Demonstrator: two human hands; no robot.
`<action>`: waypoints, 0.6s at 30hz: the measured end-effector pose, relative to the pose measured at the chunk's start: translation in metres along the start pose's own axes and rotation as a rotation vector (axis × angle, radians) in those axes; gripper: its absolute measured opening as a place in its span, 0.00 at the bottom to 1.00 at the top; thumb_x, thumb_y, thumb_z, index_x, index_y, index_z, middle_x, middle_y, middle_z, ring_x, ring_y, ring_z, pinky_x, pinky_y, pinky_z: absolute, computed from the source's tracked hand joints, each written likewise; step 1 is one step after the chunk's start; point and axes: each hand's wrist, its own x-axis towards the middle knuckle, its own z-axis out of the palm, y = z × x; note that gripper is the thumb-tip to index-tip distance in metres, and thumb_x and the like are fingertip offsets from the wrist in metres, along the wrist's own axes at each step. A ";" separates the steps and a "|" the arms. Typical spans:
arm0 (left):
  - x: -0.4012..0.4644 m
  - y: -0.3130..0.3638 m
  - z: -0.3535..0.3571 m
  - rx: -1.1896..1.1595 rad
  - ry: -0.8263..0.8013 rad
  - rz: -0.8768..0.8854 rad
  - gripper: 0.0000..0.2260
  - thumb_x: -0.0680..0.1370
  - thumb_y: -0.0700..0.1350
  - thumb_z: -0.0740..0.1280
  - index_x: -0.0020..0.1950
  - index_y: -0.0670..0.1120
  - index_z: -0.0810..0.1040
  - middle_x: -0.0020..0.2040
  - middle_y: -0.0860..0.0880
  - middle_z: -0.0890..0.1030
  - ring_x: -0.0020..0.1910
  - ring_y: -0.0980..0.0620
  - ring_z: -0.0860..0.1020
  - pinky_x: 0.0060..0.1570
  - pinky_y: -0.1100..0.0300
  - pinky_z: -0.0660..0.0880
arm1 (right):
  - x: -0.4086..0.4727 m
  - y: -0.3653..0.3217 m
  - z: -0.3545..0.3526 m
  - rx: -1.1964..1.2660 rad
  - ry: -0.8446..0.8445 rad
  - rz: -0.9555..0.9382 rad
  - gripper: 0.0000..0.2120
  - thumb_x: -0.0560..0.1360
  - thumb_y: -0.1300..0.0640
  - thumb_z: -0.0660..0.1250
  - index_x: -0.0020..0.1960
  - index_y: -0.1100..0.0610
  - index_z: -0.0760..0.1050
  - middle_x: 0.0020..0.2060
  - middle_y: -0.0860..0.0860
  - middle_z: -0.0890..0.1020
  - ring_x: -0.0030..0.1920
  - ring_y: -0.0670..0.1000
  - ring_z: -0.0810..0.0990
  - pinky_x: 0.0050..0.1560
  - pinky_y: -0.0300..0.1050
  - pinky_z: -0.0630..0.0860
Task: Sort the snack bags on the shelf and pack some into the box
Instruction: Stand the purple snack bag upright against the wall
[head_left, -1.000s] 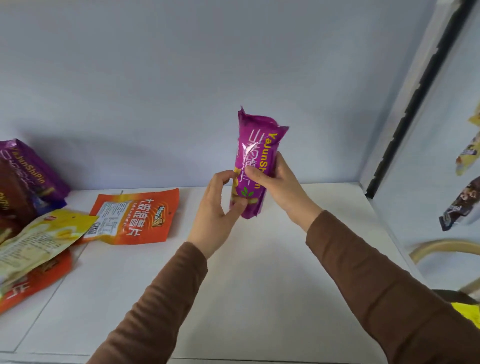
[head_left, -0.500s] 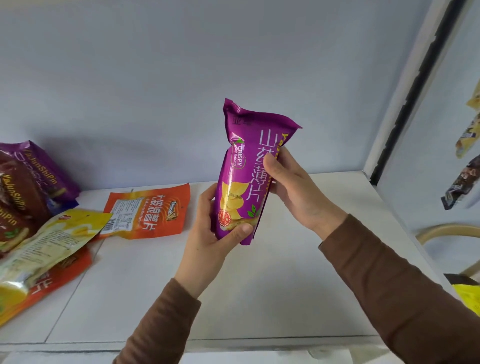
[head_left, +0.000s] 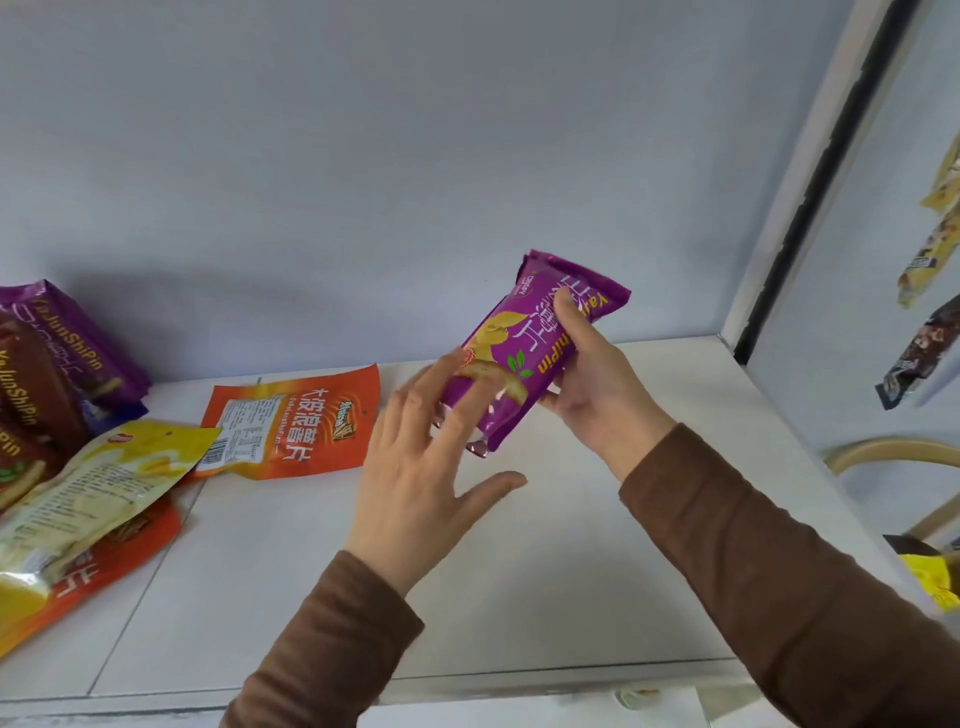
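Observation:
My right hand (head_left: 592, 374) grips a purple snack bag (head_left: 535, 353) with yellow lettering, tilted with its top toward the upper right, above the white shelf (head_left: 519, 571). My left hand (head_left: 431, 467) is spread open just left of the bag's lower end, fingertips at or near its surface. An orange bag (head_left: 296, 421) lies flat on the shelf to the left. A yellow bag (head_left: 98, 488) rests on another orange bag (head_left: 88, 577) at the far left, with purple and dark red bags (head_left: 57, 358) leaning against the back wall. No box is in view.
A pale wall backs the shelf. A vertical white and black post (head_left: 810, 171) bounds the shelf's right end. Beyond it hang several snack packets (head_left: 930, 260), with a curved wooden chair back (head_left: 893, 452) below. The shelf's front edge (head_left: 467, 686) runs along the bottom.
My left hand has let go of the purple bag and spread open. My right hand has moved the bag to the right and tilted it from upright to slanted.

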 end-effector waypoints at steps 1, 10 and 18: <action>0.001 -0.001 0.004 0.055 -0.019 0.026 0.35 0.72 0.60 0.73 0.74 0.50 0.64 0.73 0.45 0.64 0.70 0.43 0.68 0.63 0.50 0.71 | 0.000 0.002 0.000 -0.004 -0.004 0.020 0.27 0.76 0.39 0.69 0.69 0.52 0.74 0.58 0.52 0.85 0.60 0.53 0.83 0.60 0.57 0.79; 0.004 0.000 0.006 -0.550 0.120 -0.329 0.29 0.70 0.44 0.79 0.68 0.48 0.72 0.65 0.47 0.70 0.67 0.47 0.72 0.58 0.57 0.77 | 0.001 0.002 0.004 -0.063 -0.131 0.001 0.27 0.72 0.32 0.67 0.63 0.49 0.79 0.56 0.50 0.83 0.56 0.50 0.81 0.62 0.53 0.77; 0.005 0.006 0.008 -1.476 0.098 -0.912 0.17 0.74 0.48 0.69 0.62 0.50 0.75 0.58 0.46 0.83 0.58 0.43 0.82 0.53 0.48 0.81 | 0.000 -0.001 0.001 -0.128 -0.196 -0.091 0.27 0.75 0.39 0.67 0.68 0.53 0.76 0.57 0.52 0.83 0.59 0.53 0.81 0.65 0.57 0.76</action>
